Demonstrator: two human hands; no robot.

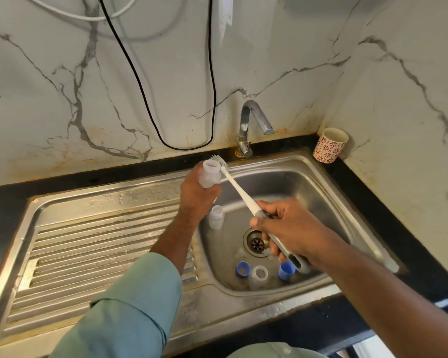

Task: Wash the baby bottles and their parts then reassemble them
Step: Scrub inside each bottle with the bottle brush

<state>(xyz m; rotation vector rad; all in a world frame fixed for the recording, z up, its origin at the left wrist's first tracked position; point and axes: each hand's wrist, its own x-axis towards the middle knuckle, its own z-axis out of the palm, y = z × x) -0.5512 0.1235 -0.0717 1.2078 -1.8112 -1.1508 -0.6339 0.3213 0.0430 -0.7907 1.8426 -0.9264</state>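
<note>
Inside the sink [308, 177] lie a bottle [216, 217] and blue caps [243, 268].

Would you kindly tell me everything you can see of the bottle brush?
The brush is long and slim: a white plastic shaft, a grey handle with a slot at its end, and a small bristle head. It slants up-left over the sink. The right hand grips the handle; the head sits outside the mouth of the bottle in the left hand.

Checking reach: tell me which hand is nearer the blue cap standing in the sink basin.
Right. The right hand grips the brush handle just above the blue cap; the left hand holds a bottle farther away.
</note>
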